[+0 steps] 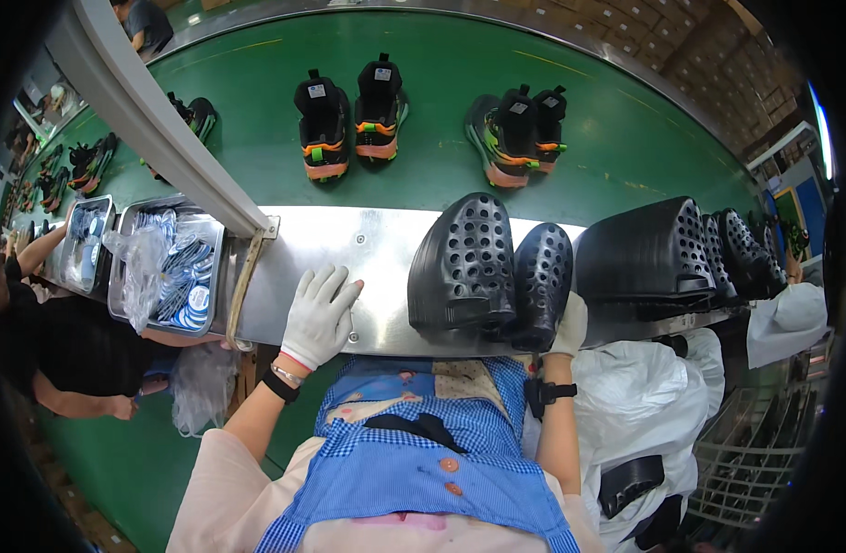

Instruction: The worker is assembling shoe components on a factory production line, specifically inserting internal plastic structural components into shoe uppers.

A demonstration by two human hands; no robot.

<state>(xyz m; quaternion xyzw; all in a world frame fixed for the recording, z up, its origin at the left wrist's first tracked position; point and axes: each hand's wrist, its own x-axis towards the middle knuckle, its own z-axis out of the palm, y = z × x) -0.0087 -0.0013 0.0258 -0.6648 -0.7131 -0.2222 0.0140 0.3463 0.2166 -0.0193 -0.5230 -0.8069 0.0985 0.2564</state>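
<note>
My left hand [320, 315], in a white glove, lies flat and open on the steel shelf [368, 244] in front of me, holding nothing. My right hand [569, 327], also gloved, rests against the near end of a black perforated shoe form [541, 281] on the shelf; its fingers are mostly hidden behind that form. A larger black perforated form [462, 263] stands just left of it. Beyond the shelf, two pairs of black sneakers with orange and green trim [349, 115] [518, 134] sit on the green conveyor belt [423, 64].
More black perforated forms [653, 251] are stacked on the shelf to the right. Metal trays [170, 267] with round blue-and-white tags stand at left, beside another person's arm [73, 396]. A white bag [640, 401] and a wire basket [750, 452] are at my right.
</note>
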